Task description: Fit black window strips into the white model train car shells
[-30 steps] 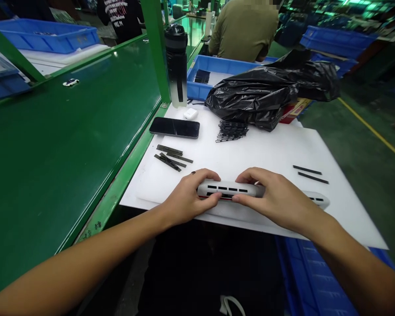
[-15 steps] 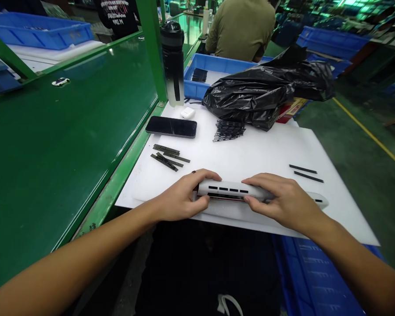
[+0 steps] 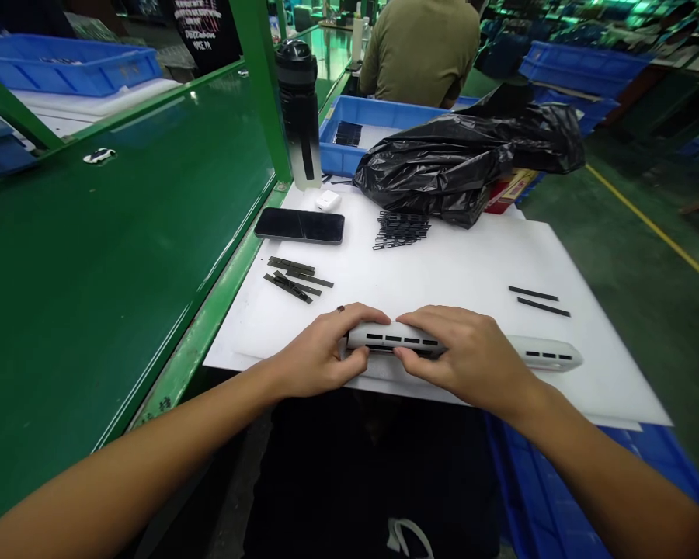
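Observation:
Both hands grip a white plastic model train body (image 3: 393,338) with rows of black window slots, lying along the near edge of a white board (image 3: 460,272). My left hand (image 3: 320,353) wraps its left end, and my right hand (image 3: 466,353) covers its middle. Beyond that hand, a white rounded end (image 3: 544,354) shows; I cannot tell whether it is the same piece. Thin black strips (image 3: 291,279) lie to the left, two more (image 3: 539,300) lie to the right, and a stack of small black parts (image 3: 401,229) sits farther off.
A smartphone (image 3: 299,225), a white earbud case (image 3: 328,200) and a tall black-and-clear bottle (image 3: 299,112) stand at the board's far left. A black plastic bag (image 3: 460,159) and a blue tray (image 3: 349,132) lie beyond. A green bench (image 3: 122,272) runs left.
My right hand has slid left along the train body, closer to my left hand, and more of the white right end now shows. The whole view has shifted slightly.

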`<state>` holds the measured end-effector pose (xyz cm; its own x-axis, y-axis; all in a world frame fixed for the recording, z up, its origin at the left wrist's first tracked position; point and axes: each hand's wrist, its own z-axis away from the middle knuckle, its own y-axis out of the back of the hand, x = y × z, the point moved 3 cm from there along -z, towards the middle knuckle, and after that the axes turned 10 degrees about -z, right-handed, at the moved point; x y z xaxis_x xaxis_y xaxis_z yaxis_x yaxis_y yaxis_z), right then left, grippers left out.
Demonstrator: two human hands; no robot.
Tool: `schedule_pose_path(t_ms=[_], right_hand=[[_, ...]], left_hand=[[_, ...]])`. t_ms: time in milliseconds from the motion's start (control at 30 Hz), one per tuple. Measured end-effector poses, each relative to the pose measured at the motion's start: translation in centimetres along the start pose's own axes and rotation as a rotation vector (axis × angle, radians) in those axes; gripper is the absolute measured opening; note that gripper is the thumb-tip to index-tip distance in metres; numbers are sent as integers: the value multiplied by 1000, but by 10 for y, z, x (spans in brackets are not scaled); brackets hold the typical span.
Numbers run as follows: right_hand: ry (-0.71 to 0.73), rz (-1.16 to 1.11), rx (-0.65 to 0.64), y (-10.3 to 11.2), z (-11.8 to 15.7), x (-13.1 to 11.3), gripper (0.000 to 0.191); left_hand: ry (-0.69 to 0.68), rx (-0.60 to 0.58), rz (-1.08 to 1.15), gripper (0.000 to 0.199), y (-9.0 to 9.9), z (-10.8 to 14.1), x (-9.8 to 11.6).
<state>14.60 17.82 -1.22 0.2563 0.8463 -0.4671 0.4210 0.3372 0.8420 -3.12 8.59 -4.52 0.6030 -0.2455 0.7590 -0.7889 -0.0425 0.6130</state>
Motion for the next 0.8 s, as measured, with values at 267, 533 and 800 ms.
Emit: schedule_pose_path(t_ms=[267,533,800], right_hand=[[15,-10,-147,16,12,16,37],[-20,-31,-175,26,22,32,31],[-30,-37,-195,25,28,33,37]], left_hand=[[-7,-79,-7,36,0,0,0],[-42,-129,-17,38,-1,0,0],[-53,-94,-43,48,-2,0,5]])
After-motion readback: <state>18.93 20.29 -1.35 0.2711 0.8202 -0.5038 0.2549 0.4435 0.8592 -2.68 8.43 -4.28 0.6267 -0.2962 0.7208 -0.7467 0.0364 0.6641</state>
